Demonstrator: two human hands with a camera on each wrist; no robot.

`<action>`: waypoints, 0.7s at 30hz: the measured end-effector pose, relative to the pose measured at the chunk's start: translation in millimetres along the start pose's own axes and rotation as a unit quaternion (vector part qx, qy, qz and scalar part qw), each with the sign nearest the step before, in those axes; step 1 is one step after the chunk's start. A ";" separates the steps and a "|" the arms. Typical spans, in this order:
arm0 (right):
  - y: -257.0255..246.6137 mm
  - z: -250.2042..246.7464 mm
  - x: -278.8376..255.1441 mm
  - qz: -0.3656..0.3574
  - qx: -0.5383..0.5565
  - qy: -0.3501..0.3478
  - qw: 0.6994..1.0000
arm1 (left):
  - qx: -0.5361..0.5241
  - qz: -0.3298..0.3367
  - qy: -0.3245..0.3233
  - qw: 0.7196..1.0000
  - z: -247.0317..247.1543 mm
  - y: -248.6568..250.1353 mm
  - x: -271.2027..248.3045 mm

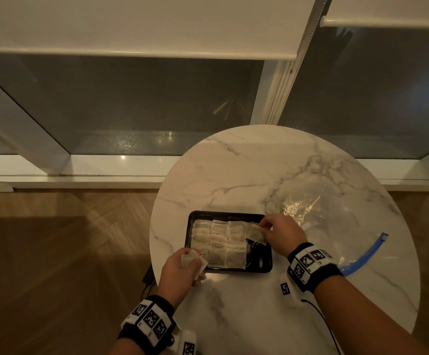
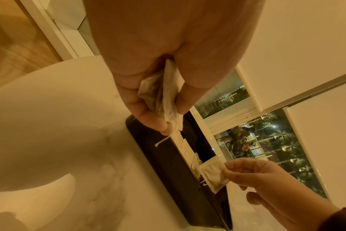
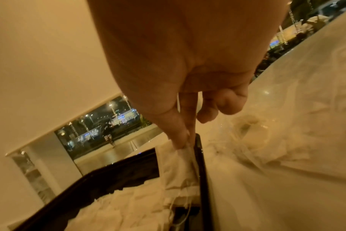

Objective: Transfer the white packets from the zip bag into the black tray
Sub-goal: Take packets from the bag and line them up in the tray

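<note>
white packets (image 1: 219, 242) mostly lie in rows in the black tray (image 1: 266, 268) on the bench. we pinch one in the right hand (image 1: 282, 233), a few bunched in the left hand (image 1: 180, 271). light, limp, stringed; take by the edge.

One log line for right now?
left hand: grips spare packets | right hand: pinches packet over black tray | zip bag: on table

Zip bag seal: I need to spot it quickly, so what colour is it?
Blue, on the clear zip bag's seal lying on the marble table; clearest in the head view.
</note>
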State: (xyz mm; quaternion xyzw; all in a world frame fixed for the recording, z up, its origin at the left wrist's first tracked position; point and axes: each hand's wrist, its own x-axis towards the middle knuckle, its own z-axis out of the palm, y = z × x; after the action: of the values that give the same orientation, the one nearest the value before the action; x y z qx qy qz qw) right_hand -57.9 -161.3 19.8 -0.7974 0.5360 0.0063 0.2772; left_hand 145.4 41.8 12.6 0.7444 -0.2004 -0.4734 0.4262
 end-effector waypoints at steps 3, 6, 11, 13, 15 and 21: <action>-7.6 -1.5 5.3 -0.010 -0.076 -0.029 0.997 | 0.005 0.001 0.005 1.000 0.2 -3.2 2.5; -12.0 -0.8 10.7 -0.013 -0.125 -0.052 0.991 | 0.007 0.001 0.002 1.000 -0.6 -6.4 4.2; -13.1 4.3 20.7 -0.015 -0.159 -0.075 0.984 | 0.027 0.000 0.002 1.000 -1.8 -17.0 9.8; -13.2 6.3 23.4 -0.013 -0.160 -0.077 0.984 | 0.035 -0.001 0.001 0.999 -1.5 -18.6 10.6; -14.0 7.9 25.1 -0.011 -0.164 -0.077 0.983 | 0.038 0.000 0.000 0.999 -1.6 -20.3 12.3; -15.1 10.3 26.4 -0.024 -0.165 -0.057 0.984 | 0.025 0.003 -0.001 1.000 -1.4 -21.1 14.6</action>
State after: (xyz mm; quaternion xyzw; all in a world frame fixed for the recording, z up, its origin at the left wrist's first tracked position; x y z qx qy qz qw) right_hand -30.8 -175.1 9.6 -0.8430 0.4917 0.1341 0.1721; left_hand 151.3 43.9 -12.3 0.7540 -0.2151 -0.4671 0.4087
